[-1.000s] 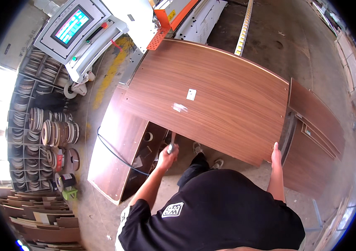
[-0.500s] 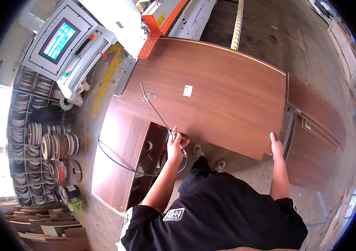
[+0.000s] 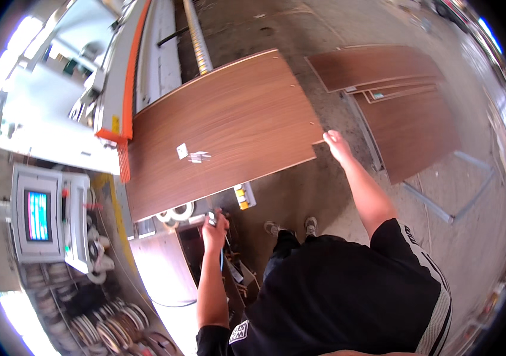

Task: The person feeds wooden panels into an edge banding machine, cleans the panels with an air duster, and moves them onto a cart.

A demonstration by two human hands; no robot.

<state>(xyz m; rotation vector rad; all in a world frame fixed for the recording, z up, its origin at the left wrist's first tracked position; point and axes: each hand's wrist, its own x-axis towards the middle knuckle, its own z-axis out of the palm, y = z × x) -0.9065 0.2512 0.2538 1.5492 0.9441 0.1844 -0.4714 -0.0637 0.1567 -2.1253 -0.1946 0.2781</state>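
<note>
A large brown wood-grain panel [image 3: 229, 113] lies level in front of me, with a small white label [image 3: 182, 151] on its face. At the panel's notched near-right corner, my right hand [image 3: 337, 146] is closed on the edge. My left hand [image 3: 215, 232] is wrapped round an air blow gun [image 3: 212, 218] just off the panel's near edge. The gun's long thin nozzle is blurred over the panel, and a blue hose [image 3: 222, 261] hangs below the hand.
An orange-edged machine [image 3: 127, 89] stands at the panel's left end, with a control screen [image 3: 38, 215] nearer me. Brown panels [image 3: 407, 124] are stacked at the right beside a metal floor frame [image 3: 452, 216]. A brown cabinet [image 3: 167, 261] and edge-band rolls [image 3: 116, 329] sit lower left.
The view has turned, and the panel now appears farther left and tilted up to the right. My right hand has shifted to the notched corner. The blow gun stays in my left hand.
</note>
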